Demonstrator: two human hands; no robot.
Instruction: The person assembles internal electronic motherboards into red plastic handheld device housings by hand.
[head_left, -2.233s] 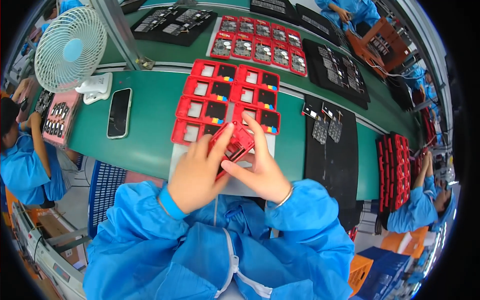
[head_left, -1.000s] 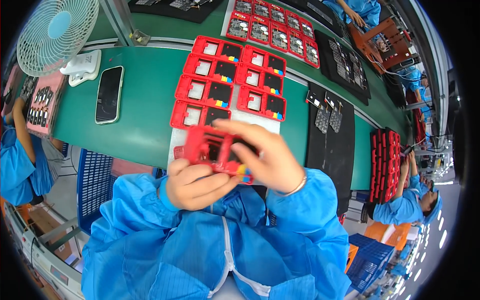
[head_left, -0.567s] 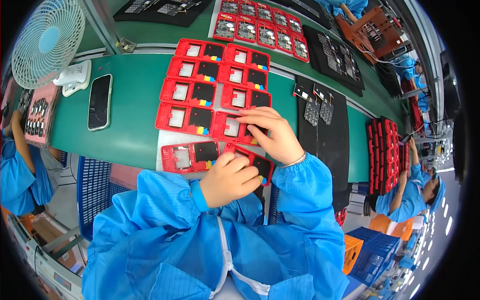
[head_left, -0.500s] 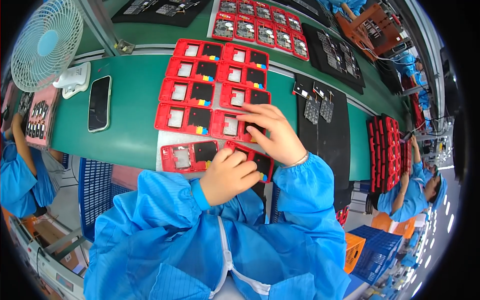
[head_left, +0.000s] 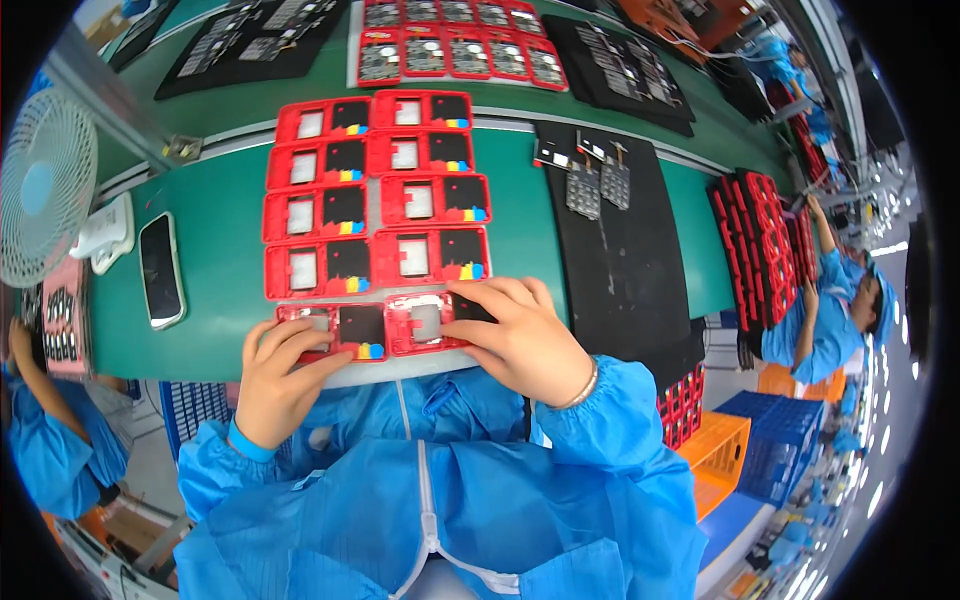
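Two columns of red plastic casings (head_left: 431, 197) lie on a pale board (head_left: 375, 372), each with a pale window, a black pad and blue and yellow bits. My left hand (head_left: 283, 375) curls its fingers over the left end of the nearest left casing (head_left: 362, 325), thumb along its near edge. With fingers bent over its right part, my right hand (head_left: 525, 335) grips the nearest right casing (head_left: 405, 325). Part of that casing's black pad shows between thumb and forefinger; its right end is hidden. These two casings lie side by side, almost level.
To the right, a black mat (head_left: 610, 270) bears keypad boards (head_left: 583, 190). A phone (head_left: 161, 270) and a white fan (head_left: 38, 185) stand left. Beyond the rail lie red casings with circuit boards (head_left: 470, 55). A co-worker (head_left: 835, 300) is beside stacked red trays (head_left: 765, 240) at right.
My left hand has moved from the nearest right casing to the left one. The right hand has come down onto the right casing, which was tilted and is now almost level. The whole view has shifted.
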